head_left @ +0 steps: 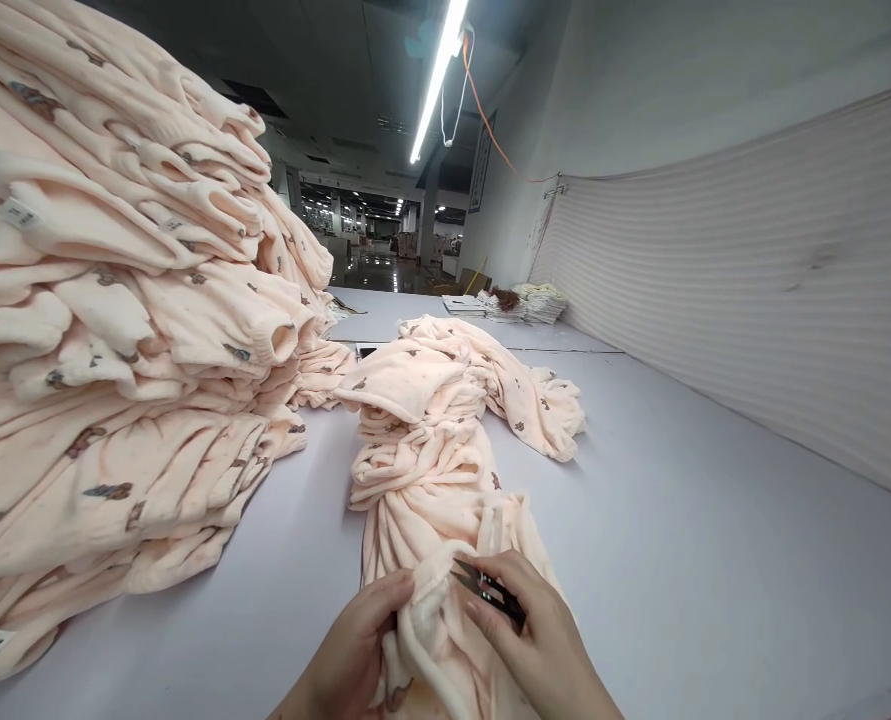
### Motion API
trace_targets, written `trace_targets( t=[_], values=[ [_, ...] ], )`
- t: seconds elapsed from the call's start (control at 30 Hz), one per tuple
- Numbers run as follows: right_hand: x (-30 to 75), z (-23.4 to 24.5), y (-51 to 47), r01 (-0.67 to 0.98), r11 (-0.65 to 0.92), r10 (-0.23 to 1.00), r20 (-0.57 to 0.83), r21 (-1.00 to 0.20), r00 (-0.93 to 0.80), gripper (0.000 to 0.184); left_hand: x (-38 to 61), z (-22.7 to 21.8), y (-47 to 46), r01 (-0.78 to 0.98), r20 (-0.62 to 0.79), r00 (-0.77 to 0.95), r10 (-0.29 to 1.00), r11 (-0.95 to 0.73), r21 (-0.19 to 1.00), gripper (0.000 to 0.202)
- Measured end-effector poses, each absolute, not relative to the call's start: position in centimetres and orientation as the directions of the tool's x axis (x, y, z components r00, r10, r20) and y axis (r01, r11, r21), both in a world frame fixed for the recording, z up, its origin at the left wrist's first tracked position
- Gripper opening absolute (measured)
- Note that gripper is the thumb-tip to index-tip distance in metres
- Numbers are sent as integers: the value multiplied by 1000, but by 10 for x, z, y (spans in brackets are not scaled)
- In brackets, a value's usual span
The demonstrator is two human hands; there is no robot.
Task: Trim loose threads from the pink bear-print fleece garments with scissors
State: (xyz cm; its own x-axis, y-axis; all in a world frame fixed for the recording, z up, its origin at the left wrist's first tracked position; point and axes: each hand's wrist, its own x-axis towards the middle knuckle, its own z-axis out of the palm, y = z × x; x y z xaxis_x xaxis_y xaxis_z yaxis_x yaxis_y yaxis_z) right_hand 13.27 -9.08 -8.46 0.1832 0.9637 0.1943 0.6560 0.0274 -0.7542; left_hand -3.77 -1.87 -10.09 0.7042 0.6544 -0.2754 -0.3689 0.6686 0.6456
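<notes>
A pale pink fleece garment (422, 480) with small printed figures lies bunched along the table in front of me. My left hand (362, 640) is closed on its near edge, thumb on top of the cloth. Black thread snips (494, 592) sit in my right hand (535, 630), their pointed blades against the folded edge beside my left thumb. Whether the blades are apart or together is hard to make out. One sleeve-like part (539, 405) of the garment spreads to the right at its far end.
A tall pile of similar pink garments (130, 300), some with white labels, rises at the left. Stacks of folded cloth or paper (512, 302) stand at the back of the white table (685, 540). A striped cloth (745, 270) hangs along the right wall.
</notes>
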Motion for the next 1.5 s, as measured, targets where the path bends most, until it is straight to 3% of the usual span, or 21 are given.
trace_targets(
  t=[0.57,0.77,1.0,1.17,1.3,1.4,1.5],
  values=[
    [138,-89,-88,627,41,960,205,-778,191,22,-33,-103,-17,-368,-290,738,609,724,584,24],
    [140,-85,-93,652,65,967,209,-755,146,22,-31,-101,-16,-312,-234,701,674,585,748,22],
    [141,-79,-92,771,68,959,255,-634,124,22,-30,-99,-12,-241,-205,734,648,530,813,23],
    [148,-81,-91,715,35,949,247,-699,195,21,-28,-96,-4,-158,-209,796,569,528,835,26],
    [144,-87,-97,634,-25,899,260,-773,352,22,-15,-95,6,-134,-203,828,522,536,834,23],
    [132,-97,-100,657,-68,893,247,-751,375,43,-3,-90,14,-128,-188,835,518,514,848,22],
    [133,-107,-92,753,-149,885,254,-641,391,19,-4,-83,19,-115,-188,824,535,483,868,24]
  ],
)
